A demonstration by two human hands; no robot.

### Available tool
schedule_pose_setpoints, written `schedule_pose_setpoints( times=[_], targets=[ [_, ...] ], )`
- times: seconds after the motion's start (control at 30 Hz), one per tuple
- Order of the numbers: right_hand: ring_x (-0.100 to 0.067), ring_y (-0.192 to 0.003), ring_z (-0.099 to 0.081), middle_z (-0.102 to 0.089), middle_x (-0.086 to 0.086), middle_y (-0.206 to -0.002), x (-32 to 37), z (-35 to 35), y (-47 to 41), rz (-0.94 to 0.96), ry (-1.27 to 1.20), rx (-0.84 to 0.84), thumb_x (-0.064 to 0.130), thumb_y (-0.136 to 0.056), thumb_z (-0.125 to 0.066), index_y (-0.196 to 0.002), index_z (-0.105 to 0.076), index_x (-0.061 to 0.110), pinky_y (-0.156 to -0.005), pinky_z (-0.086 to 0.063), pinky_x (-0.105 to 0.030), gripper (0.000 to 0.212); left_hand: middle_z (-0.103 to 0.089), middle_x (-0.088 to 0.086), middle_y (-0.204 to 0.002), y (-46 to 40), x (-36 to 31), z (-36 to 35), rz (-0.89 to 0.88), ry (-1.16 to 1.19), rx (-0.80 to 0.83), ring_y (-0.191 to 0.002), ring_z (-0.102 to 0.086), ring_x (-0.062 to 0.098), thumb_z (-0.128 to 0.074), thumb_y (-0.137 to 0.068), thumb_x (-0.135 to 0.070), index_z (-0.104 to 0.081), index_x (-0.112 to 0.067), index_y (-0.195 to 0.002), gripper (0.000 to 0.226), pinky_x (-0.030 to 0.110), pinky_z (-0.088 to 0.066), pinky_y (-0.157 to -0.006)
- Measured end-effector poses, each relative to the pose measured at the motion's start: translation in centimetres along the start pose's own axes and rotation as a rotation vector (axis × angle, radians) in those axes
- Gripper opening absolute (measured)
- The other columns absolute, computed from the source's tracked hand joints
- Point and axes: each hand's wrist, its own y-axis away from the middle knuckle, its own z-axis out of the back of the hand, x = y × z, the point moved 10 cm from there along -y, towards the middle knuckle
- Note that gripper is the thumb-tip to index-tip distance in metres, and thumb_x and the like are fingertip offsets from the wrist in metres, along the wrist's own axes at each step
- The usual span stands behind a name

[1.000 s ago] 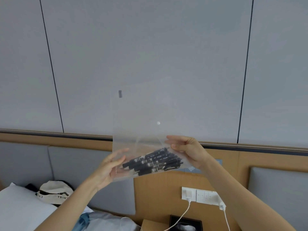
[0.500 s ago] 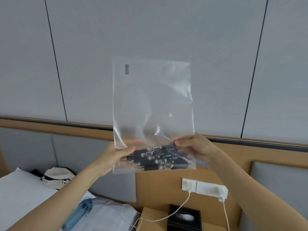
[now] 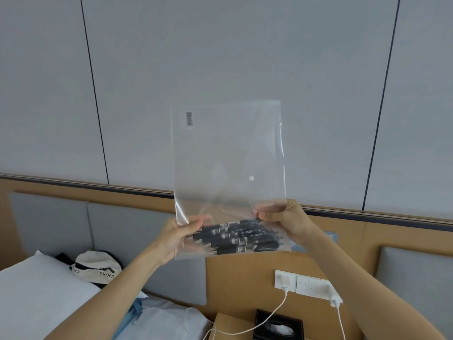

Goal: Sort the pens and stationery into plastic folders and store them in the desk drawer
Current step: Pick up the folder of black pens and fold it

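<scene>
I hold a clear plastic folder (image 3: 228, 155) upright in front of the wall, with a barcode sticker at its top left and a white snap button near its middle. Several black pens (image 3: 235, 238) lie bunched across its bottom. My left hand (image 3: 177, 235) pinches the folder's lower left edge. My right hand (image 3: 285, 219) pinches the lower right edge just above the pens. No drawer is in view.
Below stands a wooden headboard panel with a wall socket plate (image 3: 304, 283) and white charging cables (image 3: 269, 320). A black tissue box (image 3: 278, 326) sits on the wooden bedside top. A bed with a white pillow (image 3: 36, 290) and a cream "CHINA" bag (image 3: 96, 268) lies at the left.
The folder rose from a flat tilt to upright between my hands, and the pens settled at its bottom. Both hands kept their hold on the lower edges.
</scene>
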Motion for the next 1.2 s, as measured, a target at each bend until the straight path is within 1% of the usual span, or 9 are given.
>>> schedule_pose_setpoints(
  times=[0.23, 0.33, 0.5, 0.67, 0.73, 0.83, 0.9, 1.03, 1.2],
  targets=[
    [-0.025, -0.064, -0.068, -0.072, -0.015, -0.075, 0.1, 0.4, 0.6, -0.021, -0.028, 0.033, -0.011, -0.07, -0.066, -0.078, -0.074, 0.002, -0.056, -0.056, -0.029, 0.017, -0.066, 0.004, -0.12, 1.1, 0.1, -1.3, 0.024, 0.16, 0.151, -0.105, -0.065, 0.03, -0.047, -0.087, -0.008, -0.065, -0.025, -0.12, 0.041, 0.042, -0.059, -0.068],
    [-0.022, -0.065, -0.068, -0.073, -0.012, -0.076, 0.5, 0.6, 0.8, -0.008, -0.013, 0.018, -0.015, -0.074, -0.063, -0.076, -0.077, 0.007, -0.058, -0.056, -0.028, 0.026, -0.065, 0.002, -0.122, 0.9, -0.1, -1.2, 0.004, 0.221, 0.149, -0.108, -0.063, 0.03, -0.047, -0.085, -0.004, -0.064, -0.026, -0.121, 0.046, 0.046, -0.058, -0.071],
    [-0.018, -0.084, -0.07, -0.074, -0.009, -0.092, 0.7, 0.8, 1.0, -0.007, -0.038, 0.006, -0.02, -0.08, -0.054, -0.085, -0.076, 0.007, -0.067, -0.057, -0.024, 0.035, -0.069, 0.015, -0.108, 0.5, 1.3, -0.5, 0.069, 0.229, 0.038, -0.093, -0.069, 0.025, -0.053, -0.077, -0.007, -0.063, -0.008, -0.11, 0.034, 0.044, -0.058, -0.076],
    [-0.013, -0.078, -0.071, -0.074, -0.006, -0.084, 0.3, 1.0, 0.9, -0.041, -0.063, -0.027, -0.022, -0.082, -0.048, -0.084, -0.074, 0.005, -0.063, -0.055, -0.021, 0.038, -0.071, 0.013, -0.102, -0.2, 1.7, -0.1, 0.119, 0.254, -0.027, -0.086, -0.07, 0.027, -0.056, -0.077, -0.009, -0.07, -0.006, -0.101, 0.028, 0.045, -0.053, -0.084],
    [-0.015, -0.079, -0.071, -0.074, -0.006, -0.086, 0.0, 1.3, 0.9, -0.045, -0.077, -0.031, -0.022, -0.082, -0.048, -0.079, -0.077, 0.008, -0.064, -0.056, -0.022, 0.042, -0.072, 0.014, -0.096, -0.3, 1.7, -0.1, 0.124, 0.243, -0.034, -0.081, -0.07, 0.027, -0.055, -0.077, -0.01, -0.073, -0.006, -0.092, 0.024, 0.04, -0.056, -0.077],
    [-0.017, -0.081, -0.071, -0.074, -0.008, -0.09, -0.4, 1.9, 1.1, -0.07, -0.082, -0.045, -0.021, -0.081, -0.05, -0.083, -0.076, 0.007, -0.067, -0.057, -0.025, 0.038, -0.072, 0.014, -0.094, -0.1, 1.8, -0.6, 0.149, 0.25, -0.021, -0.078, -0.071, 0.028, -0.051, -0.081, -0.009, -0.065, -0.003, -0.103, 0.027, 0.034, -0.059, -0.065],
    [-0.02, -0.082, -0.07, -0.074, -0.01, -0.093, -0.6, 2.2, 1.3, -0.096, -0.072, -0.049, -0.019, -0.082, -0.051, -0.089, -0.074, 0.005, -0.072, -0.059, -0.028, 0.034, -0.072, 0.015, -0.098, 0.1, 1.9, -0.6, 0.156, 0.254, -0.03, -0.081, -0.071, 0.029, -0.043, -0.089, -0.008, -0.064, -0.005, -0.107, 0.028, 0.038, -0.059, -0.068],
    [-0.02, -0.077, -0.07, -0.073, -0.01, -0.093, -0.5, 2.5, 1.8, -0.128, -0.047, -0.042, -0.015, -0.084, -0.05, -0.096, -0.072, 0.004, -0.065, -0.058, -0.027, 0.031, -0.063, 0.02, -0.121, 0.3, 1.7, -0.1, 0.168, 0.298, -0.034, -0.108, -0.06, 0.043, -0.025, -0.093, -0.02, -0.07, -0.012, -0.114, 0.05, 0.054, -0.042, -0.1],
    [-0.019, -0.079, -0.07, -0.073, -0.009, -0.097, -0.1, 2.2, 2.1, -0.114, -0.006, -0.03, -0.015, -0.084, -0.051, -0.101, -0.07, 0.004, -0.067, -0.058, -0.025, 0.032, -0.063, 0.016, -0.123, 0.6, 1.5, -0.1, 0.266, 0.257, 0.062, -0.113, -0.057, 0.042, -0.023, -0.093, -0.061, -0.067, -0.017, -0.118, 0.068, 0.047, -0.043, -0.097]
  ],
)
